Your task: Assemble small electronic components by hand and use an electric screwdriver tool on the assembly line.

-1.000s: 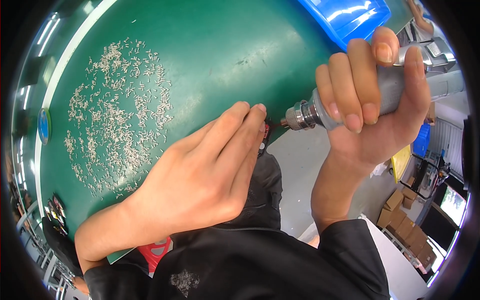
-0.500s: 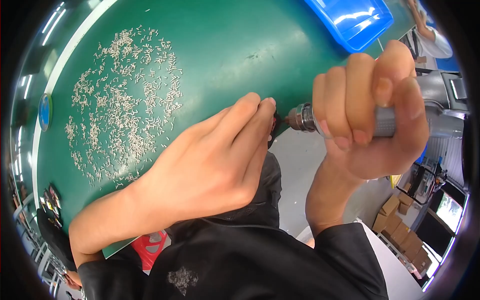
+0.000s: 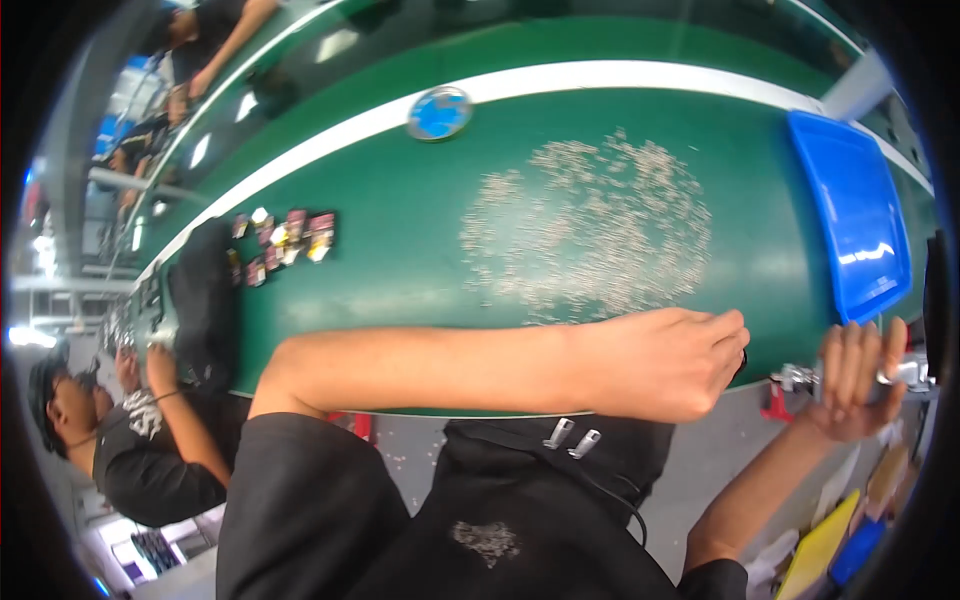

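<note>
At the table's front edge my left hand [image 3: 672,362] is closed, back of the hand up, with the forearm lying across from the left. A sliver of a small black part [image 3: 741,366] shows beyond its fingertips; the rest is hidden. To the right, my right hand [image 3: 850,390] wraps round a grey power screwdriver [image 3: 799,378]. Its metal nose points left at the black part, a small gap away; blur hides the tip. Beyond my left hand, a wide patch of small silver screws [image 3: 590,235] is spread over the green table [image 3: 390,290].
A blue bin [image 3: 860,215] lies at the table's right. Near the far edge sits a round dish with blue contents [image 3: 439,114]. Several small dark red and yellow pieces [image 3: 285,242] lie left, beside a black bag-like item [image 3: 205,300]. A co-worker [image 3: 150,440] sits at the left.
The view has swung left, bringing in the dish, the small pieces and the co-worker. Both hands now appear lower and farther right, still holding the black part and the screwdriver.
</note>
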A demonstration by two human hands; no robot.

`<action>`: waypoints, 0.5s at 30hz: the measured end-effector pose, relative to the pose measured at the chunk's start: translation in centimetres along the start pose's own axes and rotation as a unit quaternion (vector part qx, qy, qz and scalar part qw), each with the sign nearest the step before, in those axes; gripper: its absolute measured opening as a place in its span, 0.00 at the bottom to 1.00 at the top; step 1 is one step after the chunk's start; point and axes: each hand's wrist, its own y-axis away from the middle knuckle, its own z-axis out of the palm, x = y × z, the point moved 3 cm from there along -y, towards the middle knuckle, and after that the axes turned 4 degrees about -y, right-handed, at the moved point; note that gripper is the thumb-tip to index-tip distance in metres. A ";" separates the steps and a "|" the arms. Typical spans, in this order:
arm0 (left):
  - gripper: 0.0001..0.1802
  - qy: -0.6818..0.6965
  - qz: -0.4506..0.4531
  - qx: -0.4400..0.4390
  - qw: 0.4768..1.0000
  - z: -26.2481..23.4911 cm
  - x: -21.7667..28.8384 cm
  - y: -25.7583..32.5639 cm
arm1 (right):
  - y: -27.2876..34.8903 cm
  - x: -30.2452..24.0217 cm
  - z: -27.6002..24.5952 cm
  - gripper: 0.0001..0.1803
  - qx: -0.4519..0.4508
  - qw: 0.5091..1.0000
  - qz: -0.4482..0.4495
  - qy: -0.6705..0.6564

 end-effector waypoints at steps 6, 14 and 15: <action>0.25 -0.155 -0.308 -0.020 0.939 -10.4 -1.7 11.5 | 0.3 2.9 -1.4 0.10 0.050 0.996 -0.007 -0.079; 0.19 -0.488 -0.573 -0.078 0.654 -19.3 -2.8 27.6 | 1.2 6.4 -1.7 0.08 0.104 0.985 0.051 -0.128; 0.19 -0.512 -0.574 -0.087 0.634 -19.1 -3.0 27.7 | 1.3 6.6 -1.7 0.08 0.109 0.985 0.048 -0.125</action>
